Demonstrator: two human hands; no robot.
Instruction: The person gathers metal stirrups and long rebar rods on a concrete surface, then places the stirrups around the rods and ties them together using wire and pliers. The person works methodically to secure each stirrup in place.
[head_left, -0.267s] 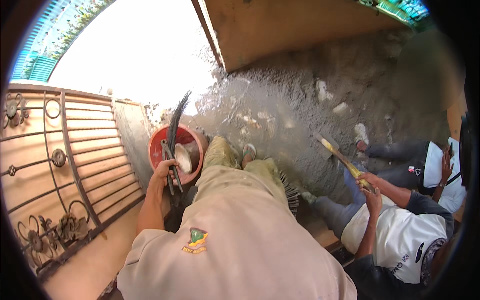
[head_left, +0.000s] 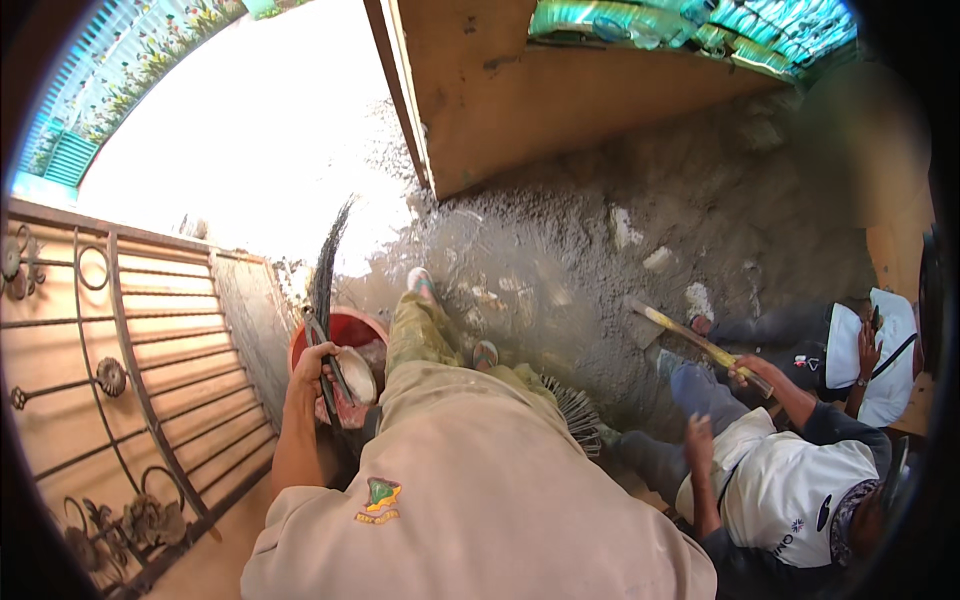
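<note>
At the left, my left hand (head_left: 312,366) is closed around pincers (head_left: 314,328) and a long bundle of thin dark wire (head_left: 328,262). The pincers' head points up past my fingers, and the wire fans out beyond it. Just beside this hand stands a red bucket (head_left: 372,325), partly covered by the hand and tools. A whitish, bowl-like piece (head_left: 357,376) shows inside the bucket. My right hand is out of the picture.
Wet grey concrete (head_left: 540,240) covers the ground ahead. An ornate metal gate (head_left: 190,370) stands left, an orange panel (head_left: 490,90) ahead. A bristly bundle of thin rods (head_left: 568,412) is by my right leg. At the right, a person grips a shovel (head_left: 690,335); another person is behind.
One of my feet has stepped forward, and the bucket now sits lower in view. My left hand keeps its hold. The co-worker has taken one hand off the shovel.
</note>
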